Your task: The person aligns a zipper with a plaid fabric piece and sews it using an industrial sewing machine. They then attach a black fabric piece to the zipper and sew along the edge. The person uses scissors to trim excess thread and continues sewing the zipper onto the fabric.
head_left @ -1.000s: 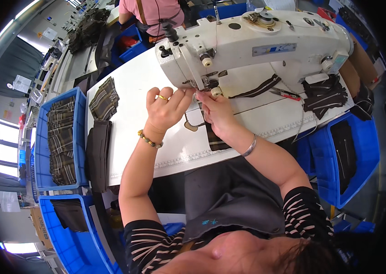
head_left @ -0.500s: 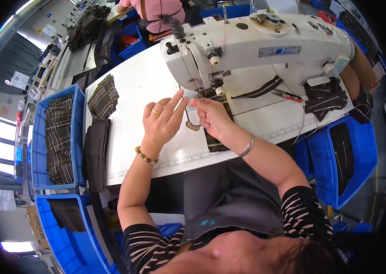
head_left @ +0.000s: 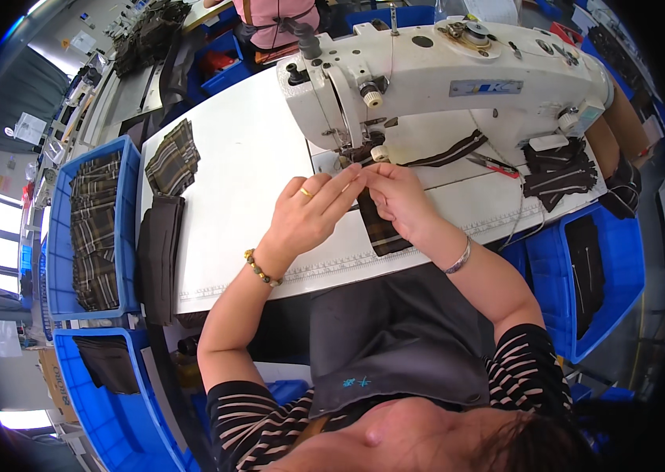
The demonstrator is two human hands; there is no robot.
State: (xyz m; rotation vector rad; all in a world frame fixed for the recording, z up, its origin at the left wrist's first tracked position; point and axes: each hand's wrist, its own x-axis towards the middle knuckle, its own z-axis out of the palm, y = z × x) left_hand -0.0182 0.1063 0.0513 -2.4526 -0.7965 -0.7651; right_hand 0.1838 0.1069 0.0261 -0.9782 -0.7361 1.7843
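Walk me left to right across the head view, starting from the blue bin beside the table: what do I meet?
Blue bin → loose plaid pile → left hand → right hand → red-handled snips → dark fabric pieces.

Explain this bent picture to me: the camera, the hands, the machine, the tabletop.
No robot here. The camera sits on a person's head, looking down; its fisheye lens bends straight edges. The bare left hand and right hand are the wearer's own, fingertips close together in front of a white sewing machine. Any thread between them is too small to tell. On the white tabletop, the right hand partly hides a plaid fabric piece; more plaid pieces lie left, red-handled snips right.
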